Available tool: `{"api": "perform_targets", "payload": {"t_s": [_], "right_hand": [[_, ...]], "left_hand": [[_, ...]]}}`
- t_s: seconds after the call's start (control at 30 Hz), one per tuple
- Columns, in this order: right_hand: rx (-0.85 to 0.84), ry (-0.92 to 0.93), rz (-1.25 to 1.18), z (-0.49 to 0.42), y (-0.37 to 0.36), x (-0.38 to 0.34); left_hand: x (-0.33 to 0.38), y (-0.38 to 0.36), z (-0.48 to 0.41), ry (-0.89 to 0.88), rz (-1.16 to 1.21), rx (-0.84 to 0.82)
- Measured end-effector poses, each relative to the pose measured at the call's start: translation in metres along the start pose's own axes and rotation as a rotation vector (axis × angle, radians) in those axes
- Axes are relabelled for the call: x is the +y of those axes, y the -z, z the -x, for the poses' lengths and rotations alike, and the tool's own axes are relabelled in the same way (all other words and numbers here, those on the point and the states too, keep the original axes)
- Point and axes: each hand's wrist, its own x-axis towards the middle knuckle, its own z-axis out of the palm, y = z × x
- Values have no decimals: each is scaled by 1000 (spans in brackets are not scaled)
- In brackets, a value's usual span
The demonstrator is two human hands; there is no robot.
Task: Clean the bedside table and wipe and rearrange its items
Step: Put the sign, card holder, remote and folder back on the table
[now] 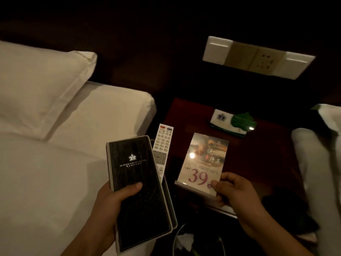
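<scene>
My left hand (pixel 112 202) grips a black hotel folder (pixel 138 185) with a crown logo, and a white remote control (pixel 162 146) sticks out from under it, held in the same stack. My right hand (pixel 234 191) pinches the lower right corner of a clear acrylic sign stand (pixel 204 159) printed with "39", tilted over the dark red bedside table (pixel 262 156). A green and white tissue box (pixel 232 121) lies at the back of the table.
A white bed (pixel 55 163) with a pillow (pixel 36 85) lies to the left. Another white bed edge (pixel 317 163) is at right. A switch and socket panel (pixel 258 57) is on the dark wall. A bin (pixel 197 241) with rubbish sits below the table.
</scene>
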Motion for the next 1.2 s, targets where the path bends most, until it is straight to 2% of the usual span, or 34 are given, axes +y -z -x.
{"api": "perform_targets", "payload": {"t_s": [0.23,0.53,0.6,0.83,1.1,1.2], "right_hand": [[80,-102,-56,-40,68,16],[147,-139,-89,-68,103,17],[168,-129,-99,-71,106,16],[281,-125,-92,-76,116,13],[386,-130,-64,-98,92,-10],[390,-92,-89,-113,75,-23]], "left_hand": [[-10,-87,-74,90,-139,7],[-22,-115,-124,165,-323,60],[-17,-118,-132,119,-380,66],[1,-116,-152,-208,-715,19],[11,-117,-170,-111,-908,106],[28,-123,-175,-233,-1052,90]]}}
